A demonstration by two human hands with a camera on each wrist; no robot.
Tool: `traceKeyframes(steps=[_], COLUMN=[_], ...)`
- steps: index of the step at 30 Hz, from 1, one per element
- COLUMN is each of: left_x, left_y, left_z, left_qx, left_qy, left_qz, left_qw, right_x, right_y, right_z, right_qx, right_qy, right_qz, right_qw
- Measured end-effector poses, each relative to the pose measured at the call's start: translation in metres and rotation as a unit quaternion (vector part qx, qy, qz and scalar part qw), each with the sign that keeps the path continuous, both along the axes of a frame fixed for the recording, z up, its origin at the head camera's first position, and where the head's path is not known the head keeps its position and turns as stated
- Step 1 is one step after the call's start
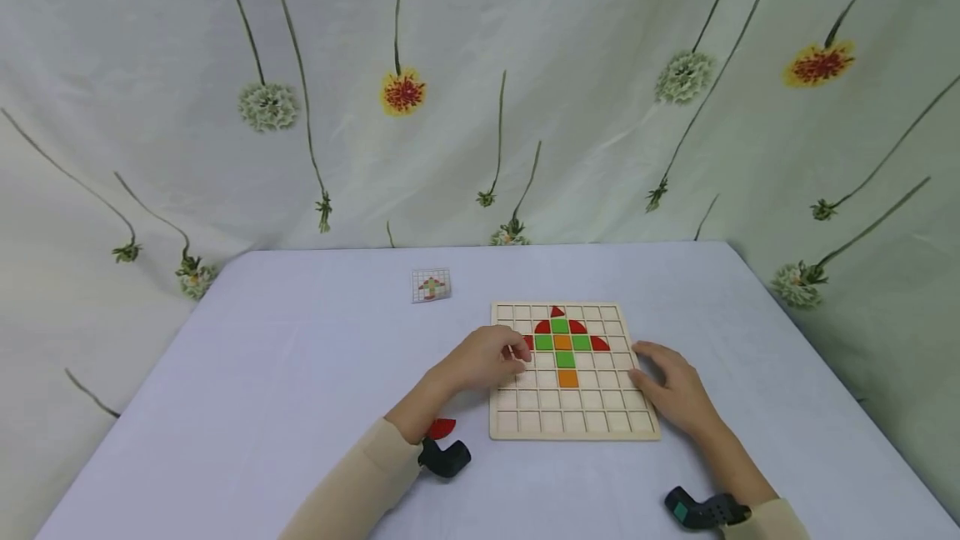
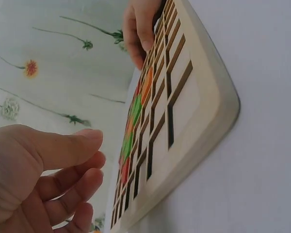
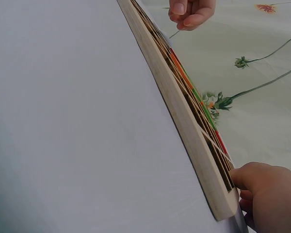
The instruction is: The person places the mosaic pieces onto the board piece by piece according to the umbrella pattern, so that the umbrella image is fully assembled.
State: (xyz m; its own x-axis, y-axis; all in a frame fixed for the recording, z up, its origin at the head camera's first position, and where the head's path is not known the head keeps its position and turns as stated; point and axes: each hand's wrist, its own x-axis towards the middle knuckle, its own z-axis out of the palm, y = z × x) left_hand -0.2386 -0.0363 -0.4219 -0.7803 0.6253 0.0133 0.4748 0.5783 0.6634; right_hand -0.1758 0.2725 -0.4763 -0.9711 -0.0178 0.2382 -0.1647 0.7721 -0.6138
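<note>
A wooden grid board point(image 1: 525, 422) lies on the table, with several red, green and orange pieces set in its upper cells. A red triangle point(image 1: 557, 312) tops the pattern, and an orange square point(image 1: 567, 378) is at its foot. My left hand point(image 1: 487, 358) hovers over the board's left side, fingers loosely bent, thumb near the fingertips; nothing shows between them in the left wrist view. It partly covers a red piece point(image 1: 528, 342). My right hand point(image 1: 675, 386) rests at the board's right edge, its thumb point(image 3: 247, 175) touching the rim and its fingers relaxed alongside.
A small pattern card point(image 1: 431, 285) with a similar coloured figure lies behind the board to the left. Beside my left wrist sits a loose red piece point(image 1: 441, 428), partly hidden by the forearm. A flowered cloth point(image 1: 585, 107) hangs behind the white table point(image 1: 300, 373).
</note>
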Motion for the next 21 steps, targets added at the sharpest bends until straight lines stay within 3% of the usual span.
traceKeyframes(steps=[8,16,21], left_x=[0.001,0.011,0.02], left_y=[-0.034,-0.063,-0.079], left_z=[-0.003,-0.007,-0.008], left_qx=[-0.015,-0.038,-0.035], left_qy=[-0.003,-0.009,-0.035], left_qz=[0.021,0.025,0.037], left_qw=[0.9997,0.9989,0.9981], right_x=[0.0,0.0,0.0], right_y=[0.0,0.0,0.0], right_z=[0.0,0.001,0.001], right_qx=[0.002,0.005,0.007], right_qy=[0.0,-0.004,0.0], right_qz=[0.0,0.0,0.0], right_qw=[1.0,1.0,1.0])
